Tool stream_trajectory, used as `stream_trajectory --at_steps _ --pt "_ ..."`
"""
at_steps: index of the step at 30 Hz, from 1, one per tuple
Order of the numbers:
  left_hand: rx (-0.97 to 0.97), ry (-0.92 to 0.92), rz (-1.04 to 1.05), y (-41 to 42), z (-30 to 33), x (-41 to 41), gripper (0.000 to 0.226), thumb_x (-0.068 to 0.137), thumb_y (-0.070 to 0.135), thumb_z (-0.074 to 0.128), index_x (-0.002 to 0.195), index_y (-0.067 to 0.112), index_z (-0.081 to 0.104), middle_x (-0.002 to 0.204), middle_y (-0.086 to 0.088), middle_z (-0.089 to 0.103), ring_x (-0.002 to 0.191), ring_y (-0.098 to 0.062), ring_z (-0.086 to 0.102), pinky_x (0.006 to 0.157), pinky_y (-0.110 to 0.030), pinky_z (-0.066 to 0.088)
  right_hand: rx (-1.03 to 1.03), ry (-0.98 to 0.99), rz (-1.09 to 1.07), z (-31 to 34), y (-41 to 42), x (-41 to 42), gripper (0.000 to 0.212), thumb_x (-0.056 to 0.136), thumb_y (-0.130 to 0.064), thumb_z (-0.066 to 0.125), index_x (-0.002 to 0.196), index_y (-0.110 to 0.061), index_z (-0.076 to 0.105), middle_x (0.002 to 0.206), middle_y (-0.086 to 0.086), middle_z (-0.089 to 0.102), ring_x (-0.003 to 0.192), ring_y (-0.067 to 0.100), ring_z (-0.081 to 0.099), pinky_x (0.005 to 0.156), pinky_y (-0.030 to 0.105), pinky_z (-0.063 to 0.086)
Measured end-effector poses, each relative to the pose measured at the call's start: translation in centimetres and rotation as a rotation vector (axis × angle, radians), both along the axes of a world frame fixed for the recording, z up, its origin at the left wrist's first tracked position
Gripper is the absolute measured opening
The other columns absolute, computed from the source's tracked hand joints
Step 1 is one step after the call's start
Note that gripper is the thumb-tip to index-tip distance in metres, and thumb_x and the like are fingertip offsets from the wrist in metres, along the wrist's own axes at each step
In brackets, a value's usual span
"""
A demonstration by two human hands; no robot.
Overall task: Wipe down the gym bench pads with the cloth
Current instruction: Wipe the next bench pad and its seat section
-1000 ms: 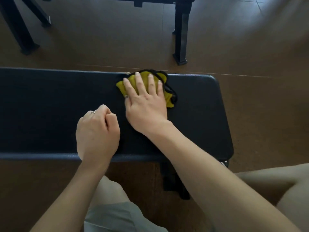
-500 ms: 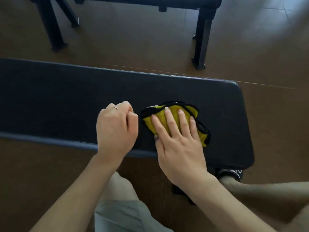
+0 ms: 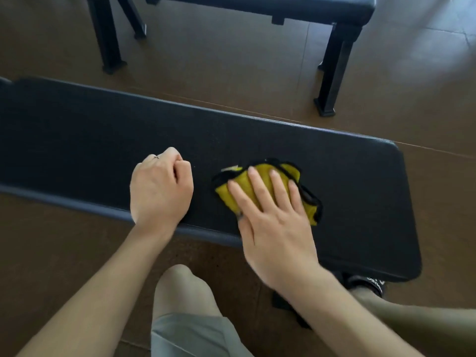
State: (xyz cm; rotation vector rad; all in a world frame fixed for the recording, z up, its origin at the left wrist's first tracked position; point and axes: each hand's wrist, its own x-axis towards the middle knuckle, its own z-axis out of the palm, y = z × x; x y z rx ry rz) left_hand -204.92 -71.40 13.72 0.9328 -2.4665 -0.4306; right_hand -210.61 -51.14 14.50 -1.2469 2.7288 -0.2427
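Observation:
A long black bench pad (image 3: 103, 135) runs across the view, its right end rounded. A crumpled yellow cloth (image 3: 306, 199) with black edging lies on the pad near its front edge, toward the right end. My right hand (image 3: 270, 215) presses flat on the cloth with straight, spread fingers and covers most of it. My left hand (image 3: 159, 186) rests on the pad to the left of the cloth as a loose fist and holds nothing. A ring shows on one of its fingers.
A second black bench (image 3: 270, 6) stands behind on the brown floor, with its legs (image 3: 332, 70) beyond the pad's far edge. My knee (image 3: 185, 292) and shorts are below the pad's front edge. A black shoe (image 3: 371, 282) shows under the right end.
My right hand has drawn the cloth from the pad's far edge back toward the front edge. The left hand has stayed fisted on the pad. The view has shifted left.

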Motion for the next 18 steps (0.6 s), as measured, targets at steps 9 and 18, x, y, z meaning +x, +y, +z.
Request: stream_trajectory --at_steps 9,18 --pt "0.055 0.022 0.013 -0.1 -0.2 0.1 0.031 0.093 0.023 0.032 0.067 0.012 0.044 0.058 -0.004 0.045 0.058 -0.025 0.046 0.054 -0.039 0.036 0.047 -0.052 -0.016 0.0 -9.6 -7.8 0.054 0.109 -0.046 0.019 0.162 -0.044 0.011 0.174 -0.002 0.004 0.16 0.031 -0.001 0.128 0.055 0.0" --pt "-0.04 0.057 0.064 -0.3 -0.2 0.1 0.02 0.098 0.023 0.041 0.101 0.016 0.059 0.095 -0.004 0.064 0.089 -0.021 0.056 0.08 -0.038 0.044 0.016 0.042 0.128 -0.8 -0.7 3.0 0.057 0.106 -0.042 0.037 0.161 -0.039 0.022 0.172 0.002 0.019 0.158 0.035 0.014 0.126 0.058 0.016"
